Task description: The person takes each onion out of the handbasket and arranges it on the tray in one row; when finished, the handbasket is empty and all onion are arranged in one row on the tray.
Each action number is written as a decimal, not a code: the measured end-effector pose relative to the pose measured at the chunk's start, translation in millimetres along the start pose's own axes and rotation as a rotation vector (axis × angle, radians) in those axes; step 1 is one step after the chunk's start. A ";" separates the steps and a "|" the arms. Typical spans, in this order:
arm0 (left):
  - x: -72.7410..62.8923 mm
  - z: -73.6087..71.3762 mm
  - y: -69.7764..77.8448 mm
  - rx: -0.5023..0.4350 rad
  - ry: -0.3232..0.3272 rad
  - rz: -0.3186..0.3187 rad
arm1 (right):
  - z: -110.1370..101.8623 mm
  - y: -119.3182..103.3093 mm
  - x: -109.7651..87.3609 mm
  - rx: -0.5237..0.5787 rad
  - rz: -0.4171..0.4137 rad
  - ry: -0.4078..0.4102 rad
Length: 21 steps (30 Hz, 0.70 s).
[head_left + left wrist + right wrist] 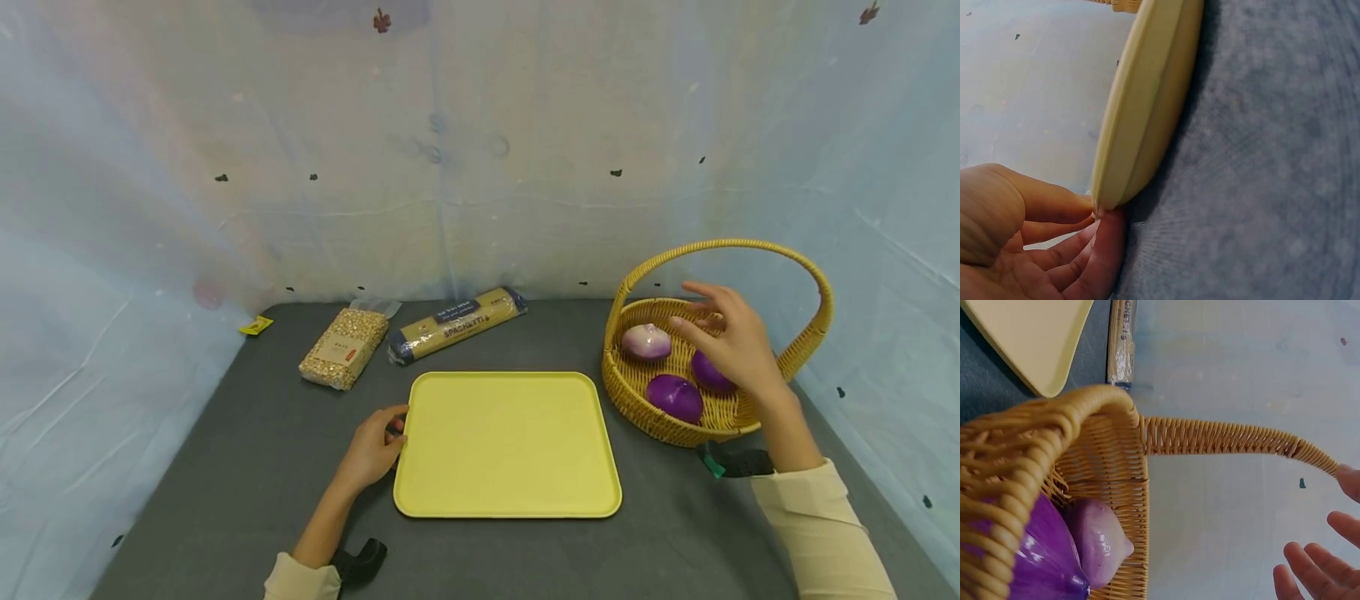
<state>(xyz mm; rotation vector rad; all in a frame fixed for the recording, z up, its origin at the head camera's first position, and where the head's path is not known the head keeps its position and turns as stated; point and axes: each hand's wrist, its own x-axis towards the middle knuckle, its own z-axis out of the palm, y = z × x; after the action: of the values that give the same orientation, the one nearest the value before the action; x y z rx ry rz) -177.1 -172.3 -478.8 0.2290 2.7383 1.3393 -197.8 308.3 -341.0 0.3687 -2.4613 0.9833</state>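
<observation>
My left hand [372, 448] is at the left edge of a yellow rectangular tray [507, 446], which lies flat on the table. In the left wrist view, thumb and fingers pinch the tray's rim [1141, 106]. Over the wicker basket [637, 412] my right hand [731, 337] hovers with fingers apart and nothing in them. Inside that basket lie a pale purple-and-white onion [647, 342] and two dark purple onions, one nearer the front [675, 398] and another [708, 372] partly hidden by the right hand. The right wrist view shows the fingers [1310, 565] beyond the pale onion.
Behind the tray lies a spaghetti packet [461, 323]. Left of it sits a clear bag of pale grains or beans [345, 347], and a small yellow packet [257, 325] is at the table's back left corner. The basket's tall arched handle [727, 243] rises around the right hand.
</observation>
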 end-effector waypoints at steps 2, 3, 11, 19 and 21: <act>-0.3 0.0 -0.1 -0.008 0.001 -0.001 | 0.2 2.6 4.2 0.014 0.012 -0.002; -0.3 0.0 -0.2 -0.010 0.003 0.000 | 0.2 4.4 6.3 0.015 0.017 -0.001; -0.3 0.2 -1.5 -0.035 -0.001 0.006 | 0.8 20.4 18.5 -0.022 0.048 0.007; -0.3 0.7 -3.7 -0.050 -0.003 0.007 | 2.0 28.7 27.9 -0.054 0.118 -0.020; -0.5 0.7 -4.0 -0.054 -0.001 0.006 | 2.5 31.0 30.0 -0.054 0.130 -0.029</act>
<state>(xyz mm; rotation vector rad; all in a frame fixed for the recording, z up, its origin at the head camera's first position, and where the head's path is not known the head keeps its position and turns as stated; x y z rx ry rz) -177.0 -174.2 -482.4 0.2346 2.6980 1.4125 -236.9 326.2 -345.2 0.2087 -2.5597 0.9676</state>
